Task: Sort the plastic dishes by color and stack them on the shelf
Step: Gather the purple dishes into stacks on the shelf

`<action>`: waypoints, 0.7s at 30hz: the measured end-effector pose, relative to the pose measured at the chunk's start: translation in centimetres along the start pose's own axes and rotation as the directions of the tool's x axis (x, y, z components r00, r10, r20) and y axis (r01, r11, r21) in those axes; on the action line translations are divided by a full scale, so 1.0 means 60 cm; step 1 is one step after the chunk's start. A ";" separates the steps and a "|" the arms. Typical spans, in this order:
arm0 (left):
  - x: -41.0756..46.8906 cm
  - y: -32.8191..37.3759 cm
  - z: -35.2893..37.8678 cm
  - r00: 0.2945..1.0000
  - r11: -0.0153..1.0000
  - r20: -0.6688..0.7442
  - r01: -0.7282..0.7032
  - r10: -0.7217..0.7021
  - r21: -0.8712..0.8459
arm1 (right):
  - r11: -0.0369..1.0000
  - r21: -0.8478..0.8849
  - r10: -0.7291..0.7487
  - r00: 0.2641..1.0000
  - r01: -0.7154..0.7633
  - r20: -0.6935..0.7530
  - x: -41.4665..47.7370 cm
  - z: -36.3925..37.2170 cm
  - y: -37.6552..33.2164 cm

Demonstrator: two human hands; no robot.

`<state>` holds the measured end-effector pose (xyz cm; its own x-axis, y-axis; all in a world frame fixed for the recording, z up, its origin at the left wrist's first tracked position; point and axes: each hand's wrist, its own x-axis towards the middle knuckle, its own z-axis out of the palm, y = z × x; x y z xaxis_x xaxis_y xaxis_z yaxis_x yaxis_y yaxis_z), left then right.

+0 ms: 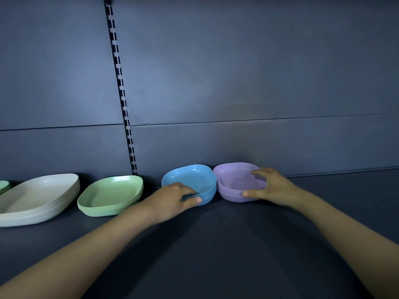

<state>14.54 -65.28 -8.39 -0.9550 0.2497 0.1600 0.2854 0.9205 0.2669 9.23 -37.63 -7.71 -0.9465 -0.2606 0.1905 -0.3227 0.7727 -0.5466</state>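
Four stacks of plastic dishes stand in a row at the back of the dark shelf (216, 244). From left to right they are a large beige stack (38, 197), a green stack (112, 194), a small blue stack (194, 180) and a small purple stack (235, 180). My left hand (172, 201) grips the near left edge of the blue stack, thumb against its side. My right hand (272, 188) grips the near right edge of the purple stack, fingers over the rim and thumb on the side. The blue and purple stacks touch.
Another green dish (3, 186) shows partly at the far left edge. A dark back panel (237, 83) rises right behind the stacks, with a slotted upright rail (123, 91). The shelf runs on to the right of the purple stack.
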 end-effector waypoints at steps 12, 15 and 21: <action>0.039 0.003 -0.043 0.963 0.981 0.266 -0.007 -0.046 0.195 | 0.970 -0.149 -0.159 0.963 0.194 0.217 0.017 -0.013 -0.029; 0.042 -0.010 -0.045 0.960 0.985 0.278 -0.008 -0.040 0.170 | 0.967 -0.147 -0.173 0.960 0.208 0.219 0.015 -0.013 -0.024; 0.048 -0.011 -0.038 0.965 1.000 0.263 -0.004 -0.001 0.017 | 0.964 -0.149 -0.180 0.952 0.221 0.246 0.017 -0.020 -0.028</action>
<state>11.79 -65.87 -5.96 -0.9427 0.3195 -0.0960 0.2879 0.9245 0.2497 8.81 -38.51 -5.65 -0.8444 -0.5297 0.0798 -0.5196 0.7735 -0.3629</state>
